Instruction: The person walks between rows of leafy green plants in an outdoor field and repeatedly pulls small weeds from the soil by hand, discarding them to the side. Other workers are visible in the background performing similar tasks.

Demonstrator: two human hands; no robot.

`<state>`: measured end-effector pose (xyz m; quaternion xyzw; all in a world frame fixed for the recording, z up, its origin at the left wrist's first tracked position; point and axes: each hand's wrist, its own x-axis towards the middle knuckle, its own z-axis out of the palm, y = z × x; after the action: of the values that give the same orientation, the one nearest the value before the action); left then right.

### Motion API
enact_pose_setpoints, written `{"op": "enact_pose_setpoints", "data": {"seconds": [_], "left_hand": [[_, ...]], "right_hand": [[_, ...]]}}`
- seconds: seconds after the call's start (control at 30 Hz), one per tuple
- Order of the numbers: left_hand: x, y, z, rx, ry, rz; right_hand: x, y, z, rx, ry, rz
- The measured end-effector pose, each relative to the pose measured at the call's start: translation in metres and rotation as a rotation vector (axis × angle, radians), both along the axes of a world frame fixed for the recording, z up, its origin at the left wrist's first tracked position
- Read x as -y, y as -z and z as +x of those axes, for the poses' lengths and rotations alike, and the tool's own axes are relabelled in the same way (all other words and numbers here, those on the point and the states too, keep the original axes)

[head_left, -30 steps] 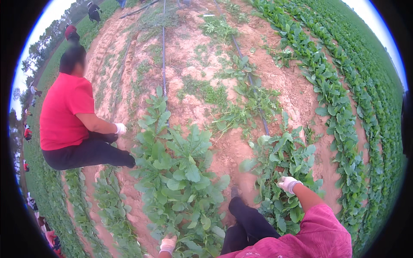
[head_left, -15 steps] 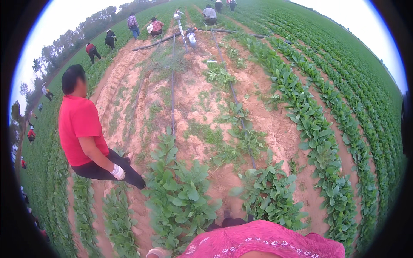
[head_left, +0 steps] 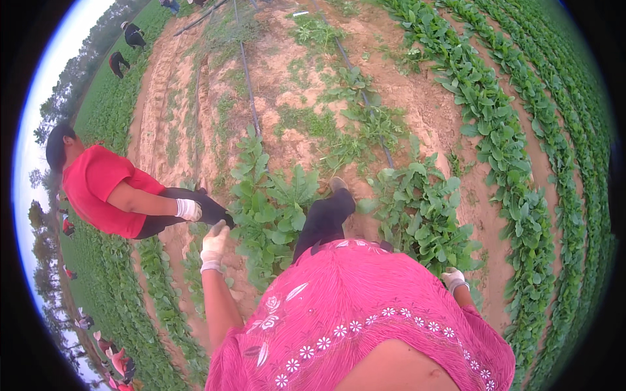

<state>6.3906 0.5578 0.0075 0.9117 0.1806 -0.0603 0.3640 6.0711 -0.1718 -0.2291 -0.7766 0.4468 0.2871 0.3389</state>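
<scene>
My left hand (head_left: 214, 246), in a pale work glove with greyish fingertips, is held out beside the leafy green plants (head_left: 277, 212). Its fingers reach forward and I see nothing in them. To the right, my right hand (head_left: 454, 280) wears a similar glove and hangs by the edge of another leafy clump (head_left: 424, 215). How its fingers are bent is hard to make out, and no held thing shows. One dark-trousered leg (head_left: 326, 218) of mine is stepped forward between the two plant rows.
A person in a red shirt (head_left: 107, 189) stands close on the left, a gloved hand near mine. Thin dark hoses (head_left: 246, 72) run along the reddish soil (head_left: 287, 85) ahead. Dense crop rows (head_left: 502, 156) line the right. Several people are bent over in the field at far left.
My view has tipped down. Both my gloved hands have come into sight and my leg has stepped forward. The red-shirted person now appears further left and leans more.
</scene>
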Motion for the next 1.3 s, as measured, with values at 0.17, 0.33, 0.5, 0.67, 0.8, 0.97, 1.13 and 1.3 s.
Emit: {"op": "enact_pose_setpoints", "data": {"seconds": [0.17,0.33,0.5,0.67,0.8,0.97,1.13,1.3], "left_hand": [[0.035,-0.010,0.078,-0.228,-0.097,-0.848],[0.053,0.013,0.149,-0.577,0.311,0.206],[0.036,0.047,0.198,-0.168,-0.185,-1.034],[0.013,0.059,0.207,-0.993,0.738,0.631],[0.000,0.055,0.205,-0.957,0.353,0.161],[0.011,0.057,0.272,-0.856,0.428,0.127],[0.034,0.039,0.366,-0.736,0.350,0.071],[0.060,0.022,0.457,-0.768,0.416,0.145]], "right_hand": [[-0.040,0.053,-0.039,-0.037,0.283,0.179],[-0.072,0.060,0.040,0.021,0.241,0.430],[-0.028,0.001,0.235,0.088,0.572,0.471],[-0.014,-0.056,0.432,0.158,0.443,0.377],[-0.018,-0.063,0.489,0.173,0.412,0.465],[-0.003,0.004,0.455,0.106,0.228,0.403],[0.033,0.033,0.477,0.030,0.235,0.319],[0.022,-0.038,0.610,0.061,0.352,0.311]]}}
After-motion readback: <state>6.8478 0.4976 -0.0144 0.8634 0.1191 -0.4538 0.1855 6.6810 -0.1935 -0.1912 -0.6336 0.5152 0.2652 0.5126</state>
